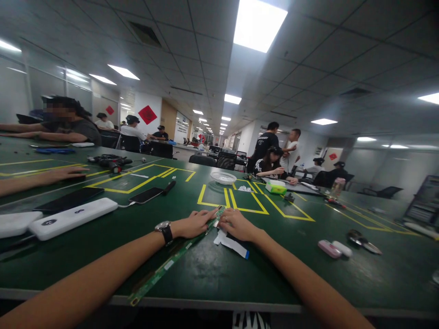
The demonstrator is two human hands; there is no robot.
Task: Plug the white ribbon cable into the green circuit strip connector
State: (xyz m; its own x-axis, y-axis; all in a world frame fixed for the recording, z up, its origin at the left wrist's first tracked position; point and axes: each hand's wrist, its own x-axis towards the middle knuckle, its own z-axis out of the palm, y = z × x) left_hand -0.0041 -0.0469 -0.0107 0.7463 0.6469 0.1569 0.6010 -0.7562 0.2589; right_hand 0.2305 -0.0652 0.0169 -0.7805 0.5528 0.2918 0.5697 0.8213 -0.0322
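A long, narrow green circuit board (168, 264) lies slantwise on the table, its near end close to the front edge. My left hand (195, 224), with a watch on the wrist, grips the board near its far end. Fingers bent and pressed together, my right hand (239, 225) works at that same end, where a white flat ribbon cable (235, 245) with a blue tip comes out from under it. My right fingertips seem to pinch the cable at the board, though the exact contact is hidden.
Left are a white power bank (77, 218), phone (147, 195) and another person's hand (70, 173). Ahead stands a white basket (222, 177), with a green-and-white box (276, 187) beyond. A pink case (329, 249) lies right on the green table (274, 292).
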